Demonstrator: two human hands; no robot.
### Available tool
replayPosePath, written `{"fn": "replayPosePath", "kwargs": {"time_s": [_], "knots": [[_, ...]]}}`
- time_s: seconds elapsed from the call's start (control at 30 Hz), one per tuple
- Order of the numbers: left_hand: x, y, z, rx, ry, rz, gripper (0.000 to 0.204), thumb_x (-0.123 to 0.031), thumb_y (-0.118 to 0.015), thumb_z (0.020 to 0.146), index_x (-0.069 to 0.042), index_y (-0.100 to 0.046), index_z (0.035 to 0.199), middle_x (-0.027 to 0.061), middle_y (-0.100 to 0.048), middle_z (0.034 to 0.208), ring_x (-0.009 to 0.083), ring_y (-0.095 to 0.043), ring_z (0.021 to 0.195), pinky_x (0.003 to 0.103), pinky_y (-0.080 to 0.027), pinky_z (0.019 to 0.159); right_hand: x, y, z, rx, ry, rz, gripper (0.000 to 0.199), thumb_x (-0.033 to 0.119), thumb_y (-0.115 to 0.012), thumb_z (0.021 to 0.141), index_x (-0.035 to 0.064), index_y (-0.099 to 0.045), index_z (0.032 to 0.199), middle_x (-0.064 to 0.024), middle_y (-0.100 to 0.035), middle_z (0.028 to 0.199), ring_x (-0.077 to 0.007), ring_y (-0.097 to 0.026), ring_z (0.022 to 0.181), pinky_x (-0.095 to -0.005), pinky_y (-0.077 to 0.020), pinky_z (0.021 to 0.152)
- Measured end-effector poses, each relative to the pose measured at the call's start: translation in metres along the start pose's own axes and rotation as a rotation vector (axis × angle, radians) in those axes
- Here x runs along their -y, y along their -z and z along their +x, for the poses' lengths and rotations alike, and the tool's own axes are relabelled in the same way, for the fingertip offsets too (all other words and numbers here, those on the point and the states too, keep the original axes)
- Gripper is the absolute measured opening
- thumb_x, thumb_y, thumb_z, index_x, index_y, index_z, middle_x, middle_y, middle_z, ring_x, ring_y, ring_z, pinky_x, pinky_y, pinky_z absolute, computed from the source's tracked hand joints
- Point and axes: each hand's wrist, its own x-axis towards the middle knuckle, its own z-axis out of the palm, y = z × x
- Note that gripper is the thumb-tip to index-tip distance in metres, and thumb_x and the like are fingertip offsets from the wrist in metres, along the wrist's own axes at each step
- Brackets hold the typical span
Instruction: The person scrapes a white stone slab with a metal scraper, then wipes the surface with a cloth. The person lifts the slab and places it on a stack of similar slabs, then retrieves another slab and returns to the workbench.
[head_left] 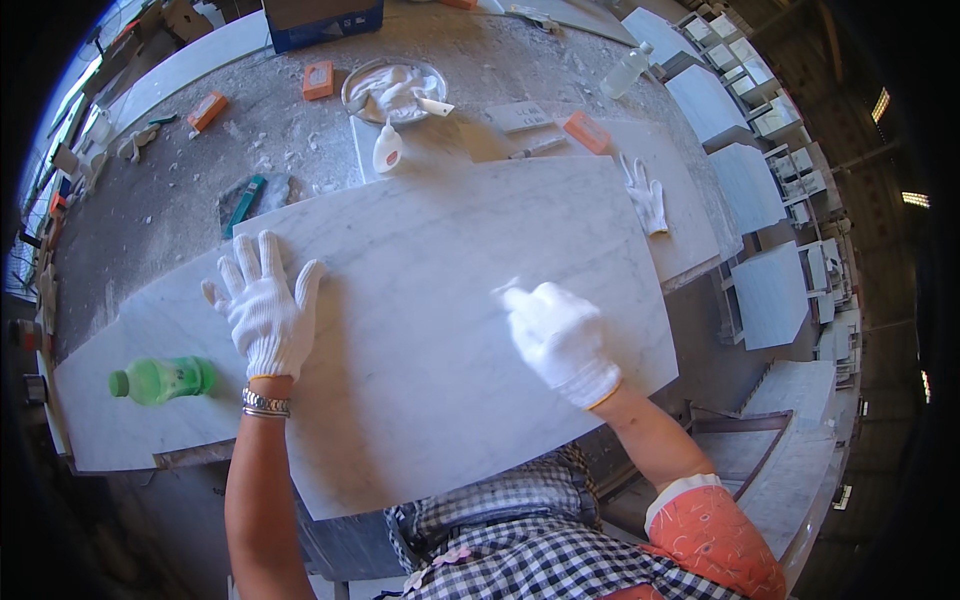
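Note:
A large white marble slab (pixel 440 260) with faint grey veins lies before me. My left hand (pixel 265 305), in a white knit glove, rests flat on its left part with the fingers spread, holding nothing. My right hand (pixel 560 335), gloved alike, is closed over the right half of the slab. Something small and whitish shows at its fingertips, too blurred to name. Left of my left wrist a green plastic bottle (pixel 165 380) lies on its side on a lower pale slab (pixel 90 420).
Beyond the slab stand a white squeeze bottle (pixel 388 150) and a bowl of white paste (pixel 392 88). Orange blocks (pixel 318 80), a green-handled tool (pixel 245 205), a loose glove (pixel 645 195) and a clear bottle (pixel 627 70) lie about. Slabs on racks (pixel 770 295) line the right.

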Motion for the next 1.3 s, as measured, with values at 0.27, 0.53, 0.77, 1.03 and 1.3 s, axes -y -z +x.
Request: {"fn": "replayPosePath", "kwargs": {"time_s": [0.27, 0.53, 0.77, 1.03, 1.3], "knots": [[0.001, -0.001, 0.000, -0.054, -0.023, 0.045, 0.076, -0.064, -0.050, 0.103, -0.012, -0.047, 0.159, 0.0225, -0.040, 0.167, 0.0475, -0.036, 0.152, 0.067, -0.010, 0.126, 0.008, -0.031, 0.001, -0.018, 0.046, -0.080, 0.014, 0.012, -0.068, 0.090, 0.0192, -0.075, 0.100, -0.0028, -0.056, 0.073, -0.0201, -0.062, 0.061, -0.0356, -0.0525, 0.052], [0.001, 0.002, 0.000, -0.009, -0.015, 0.008, 0.076, -0.065, -0.048, 0.104, -0.012, -0.048, 0.159, 0.0213, -0.039, 0.168, 0.0463, -0.034, 0.154, 0.067, -0.009, 0.126, -0.002, -0.027, 0.004, -0.026, -0.091, -0.125, 0.010, 0.014, -0.068, 0.091, 0.0192, -0.075, 0.096, -0.0038, -0.059, 0.073, -0.0225, -0.066, 0.064, -0.0383, -0.0542, 0.054], [0.000, 0.003, 0.001, -0.003, -0.003, 0.022, 0.078, -0.066, -0.046, 0.104, -0.012, -0.048, 0.159, 0.0209, -0.036, 0.170, 0.0462, -0.032, 0.155, 0.066, -0.006, 0.127, -0.032, -0.031, 0.016, 0.077, -0.115, -0.170, 0.009, 0.016, -0.072, 0.091, 0.0187, -0.078, 0.098, -0.0072, -0.064, 0.078, -0.0265, -0.067, 0.068, -0.0421, -0.0559, 0.060], [0.000, 0.002, 0.000, -0.018, 0.005, -0.050, 0.077, -0.062, -0.054, 0.101, -0.010, -0.050, 0.157, 0.0226, -0.037, 0.168, 0.0468, -0.033, 0.154, 0.066, -0.005, 0.127, 0.048, -0.028, 0.018, 0.016, 0.295, 0.108, 0.011, 0.017, -0.067, 0.094, 0.0097, -0.071, 0.101, -0.0022, -0.054, 0.071, -0.0192, -0.059, 0.063, -0.0359, -0.0494, 0.052], [0.001, 0.002, 0.000, -0.015, 0.002, -0.048, 0.076, -0.060, -0.055, 0.101, -0.009, -0.050, 0.157, 0.0225, -0.037, 0.168, 0.0473, -0.034, 0.153, 0.066, -0.005, 0.127, -0.053, -0.108, 0.090, 0.014, -0.268, -0.079, 0.017, 0.022, -0.059, 0.102, 0.0117, -0.064, 0.090, -0.0117, -0.061, 0.078, -0.0320, -0.066, 0.066, -0.0456, -0.0537, 0.057]]}}
